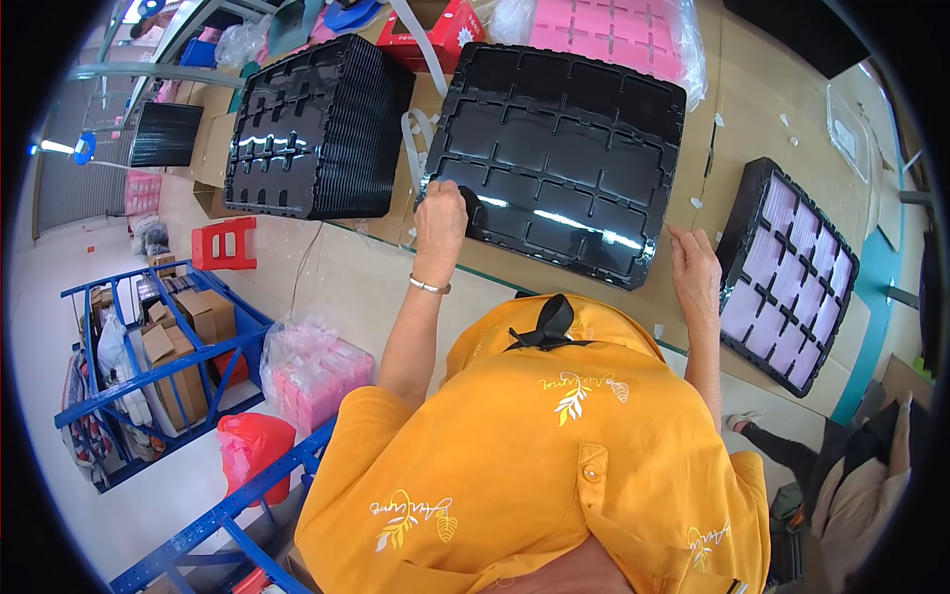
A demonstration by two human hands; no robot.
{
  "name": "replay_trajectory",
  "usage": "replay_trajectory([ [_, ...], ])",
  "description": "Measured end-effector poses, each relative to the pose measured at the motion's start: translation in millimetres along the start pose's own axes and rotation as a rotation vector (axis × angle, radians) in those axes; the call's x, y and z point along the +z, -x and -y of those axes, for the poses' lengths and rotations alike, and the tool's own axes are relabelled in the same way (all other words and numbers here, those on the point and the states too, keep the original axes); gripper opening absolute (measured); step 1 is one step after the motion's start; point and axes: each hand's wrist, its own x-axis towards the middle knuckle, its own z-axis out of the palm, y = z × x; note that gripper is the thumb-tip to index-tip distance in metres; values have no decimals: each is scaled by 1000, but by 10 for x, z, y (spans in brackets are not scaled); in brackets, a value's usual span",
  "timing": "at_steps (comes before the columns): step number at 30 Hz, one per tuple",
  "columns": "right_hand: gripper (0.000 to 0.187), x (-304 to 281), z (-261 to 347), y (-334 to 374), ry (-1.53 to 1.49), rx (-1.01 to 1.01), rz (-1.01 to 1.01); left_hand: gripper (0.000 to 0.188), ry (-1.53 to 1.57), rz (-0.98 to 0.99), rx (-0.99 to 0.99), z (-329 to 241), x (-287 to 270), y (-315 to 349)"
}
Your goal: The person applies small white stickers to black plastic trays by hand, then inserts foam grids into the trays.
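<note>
A black plastic tray (569,148) with rows of shallow compartments lies in front of me on the cardboard-covered table. My left hand (440,223) is closed at its near left edge, fingers curled over the rim. By the tray's right edge is my right hand (696,267), its fingers bent together; what they pinch, if anything, is too small to see. To the right sits another black tray (789,277), its compartments filled with pale lilac pieces. A tall stack of black trays (322,129) stands to the left.
Pink foam sheets (609,35) in clear plastic and a red box (430,38) lie at the back. Cardboard (727,148) covers the table, with white scraps on it. Blue metal racks (188,356) with cartons stand at left, near a wrapped pink bundle (317,371). Another person (861,485) is at lower right.
</note>
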Motion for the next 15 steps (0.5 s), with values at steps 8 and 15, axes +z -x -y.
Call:
replay_trajectory([
  [8, 17, 11, -19, -3, -9, 10, 7, 7, 24, -42, 21, 46, 27, -5],
  [15, 17, 1, -23, -9, 1, 27, 28, 7, 48, -41, -5, 139, 45, -8],
])
